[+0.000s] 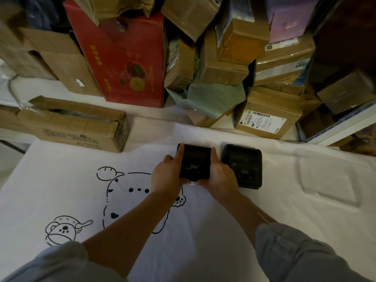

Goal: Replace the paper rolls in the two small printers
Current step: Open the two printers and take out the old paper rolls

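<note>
I have my left hand (165,176) and right hand (218,176) gripping opposite sides of a small black plastic printer (195,162) between them; just right of my right hand lies the second black printer (244,166), on the white cartoon-printed cloth (81,200)

Two small black box-shaped printers side by side on the white cloth-covered surface (264,210), just apart: left printer (195,162) held between both hands, right printer (243,166) just beside it. Left hand (167,179) on the left printer's left flank, right hand (218,176) in the gap between the two printers, against the left one's right flank. Nearer than the printers, to the left, black line cartoon drawings (114,200) on the cloth. Behind and to the left, a long flat brown cardboard carton (67,125). Further back, a tall red cardboard box (126,58), with a heap of brown taped parcels (244,58) to its right, one labelled brown parcel (266,121) directly behind the right printer.
</note>
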A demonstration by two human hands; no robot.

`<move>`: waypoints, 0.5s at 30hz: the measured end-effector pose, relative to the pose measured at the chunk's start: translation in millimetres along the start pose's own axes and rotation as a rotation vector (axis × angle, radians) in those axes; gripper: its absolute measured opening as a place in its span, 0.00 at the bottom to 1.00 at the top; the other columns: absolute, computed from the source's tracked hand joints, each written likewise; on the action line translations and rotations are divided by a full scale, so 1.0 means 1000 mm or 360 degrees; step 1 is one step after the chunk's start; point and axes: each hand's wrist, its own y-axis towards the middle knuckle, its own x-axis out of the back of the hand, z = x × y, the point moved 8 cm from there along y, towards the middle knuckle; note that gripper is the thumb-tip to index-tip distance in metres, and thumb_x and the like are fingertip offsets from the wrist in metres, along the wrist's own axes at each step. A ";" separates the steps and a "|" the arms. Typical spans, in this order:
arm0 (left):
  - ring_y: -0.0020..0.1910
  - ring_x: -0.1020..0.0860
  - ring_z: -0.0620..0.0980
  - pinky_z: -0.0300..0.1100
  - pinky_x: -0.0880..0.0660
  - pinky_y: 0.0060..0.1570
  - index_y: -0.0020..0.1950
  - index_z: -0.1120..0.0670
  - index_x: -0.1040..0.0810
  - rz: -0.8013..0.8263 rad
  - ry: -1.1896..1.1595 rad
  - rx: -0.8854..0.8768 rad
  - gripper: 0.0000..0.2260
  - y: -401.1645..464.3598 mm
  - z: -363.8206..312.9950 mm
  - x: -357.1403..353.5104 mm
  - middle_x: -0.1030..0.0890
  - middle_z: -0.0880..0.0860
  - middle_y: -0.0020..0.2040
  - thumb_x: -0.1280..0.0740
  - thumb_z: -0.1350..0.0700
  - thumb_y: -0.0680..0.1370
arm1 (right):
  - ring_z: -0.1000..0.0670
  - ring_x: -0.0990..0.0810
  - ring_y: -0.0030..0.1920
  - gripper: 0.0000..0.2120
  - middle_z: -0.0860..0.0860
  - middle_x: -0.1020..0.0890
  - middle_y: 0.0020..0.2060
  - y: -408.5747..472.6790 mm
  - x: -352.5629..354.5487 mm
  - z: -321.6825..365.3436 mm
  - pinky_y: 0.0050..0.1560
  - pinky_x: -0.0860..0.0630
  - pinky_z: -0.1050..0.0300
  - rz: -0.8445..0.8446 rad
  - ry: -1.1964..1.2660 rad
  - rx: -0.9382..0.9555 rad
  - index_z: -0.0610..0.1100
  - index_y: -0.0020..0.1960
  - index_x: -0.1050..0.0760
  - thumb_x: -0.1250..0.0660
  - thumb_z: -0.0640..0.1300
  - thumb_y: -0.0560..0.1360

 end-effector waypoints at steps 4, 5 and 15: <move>0.46 0.21 0.53 0.45 0.23 0.45 0.76 0.49 0.53 -0.0114 -0.0068 0.0063 0.43 0.001 0.006 -0.001 0.22 0.53 0.49 0.28 0.47 0.70 | 0.45 0.19 0.56 0.38 0.46 0.18 0.55 -0.007 0.002 -0.005 0.57 0.22 0.52 -0.0253 0.0293 -0.0010 0.42 0.72 0.38 0.24 0.46 0.68; 0.46 0.20 0.53 0.45 0.24 0.45 0.75 0.49 0.52 -0.0115 -0.0063 0.0071 0.42 0.002 0.006 -0.001 0.21 0.53 0.49 0.28 0.47 0.70 | 0.45 0.19 0.55 0.35 0.46 0.18 0.54 -0.008 0.004 -0.004 0.56 0.22 0.54 -0.0283 0.0334 -0.0004 0.42 0.70 0.34 0.24 0.45 0.68; 0.44 0.20 0.53 0.45 0.24 0.43 0.75 0.48 0.50 -0.0134 -0.0032 0.0065 0.41 0.002 0.003 -0.003 0.19 0.52 0.47 0.28 0.48 0.70 | 0.46 0.19 0.55 0.32 0.46 0.18 0.54 -0.010 0.006 -0.002 0.54 0.23 0.57 -0.0234 0.0349 0.0003 0.42 0.69 0.34 0.25 0.45 0.69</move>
